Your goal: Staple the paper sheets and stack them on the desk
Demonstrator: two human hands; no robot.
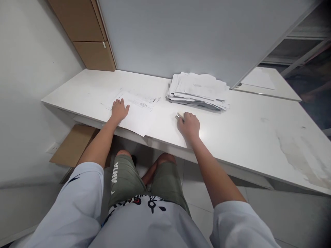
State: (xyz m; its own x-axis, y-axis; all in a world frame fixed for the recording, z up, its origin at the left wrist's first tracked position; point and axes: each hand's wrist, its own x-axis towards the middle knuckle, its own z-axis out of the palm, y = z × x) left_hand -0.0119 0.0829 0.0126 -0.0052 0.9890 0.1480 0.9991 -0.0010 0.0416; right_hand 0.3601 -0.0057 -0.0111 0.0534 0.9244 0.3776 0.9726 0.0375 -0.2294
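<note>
My left hand (119, 111) lies flat, fingers spread, on the left part of a white printed sheet (138, 117). The sheet carries an oval stamp and small print, and its near corner reaches the table's front edge. To the right of it, my right hand (190, 126) is closed around a small stapler (179, 116) with a pale top and a metal tip. Only the stapler's front end shows; the rest is hidden in the hand. Just behind that hand sits a thick, uneven stack of papers (198, 88).
The white tabletop (245, 127) runs along a grey partition (176, 38). Brown cardboard boxes (94, 55) stand at the back left. An open carton (74, 144) is under the table at left. Another sheet (260, 78) lies past the partition's right end.
</note>
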